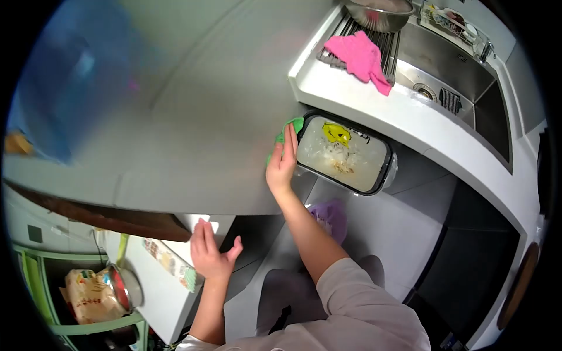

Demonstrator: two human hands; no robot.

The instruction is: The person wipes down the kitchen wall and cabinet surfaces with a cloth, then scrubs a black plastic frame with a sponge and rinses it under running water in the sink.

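My right hand (283,167) presses a green cloth (297,124) against the side of a large smooth grey panel (216,117). Its fingers are stretched along the cloth, and much of the cloth is hidden behind them. Below, my left hand (212,254) is open with its thumb spread and nothing in it. Its fingertips are close to the panel's lower edge; whether they touch it I cannot tell. Just right of my right hand stands a rubbish bin (345,182) with a dark rim, a pale liner and a yellow wrapper (336,134) inside.
A white counter (351,96) with a steel sink (451,64) curves round the right. On its rack lie a pink cloth (362,58) and a metal bowl (383,17). A purple bag (331,219) is on the floor. Lower left is a white worktop (155,292) with a packet (170,260).
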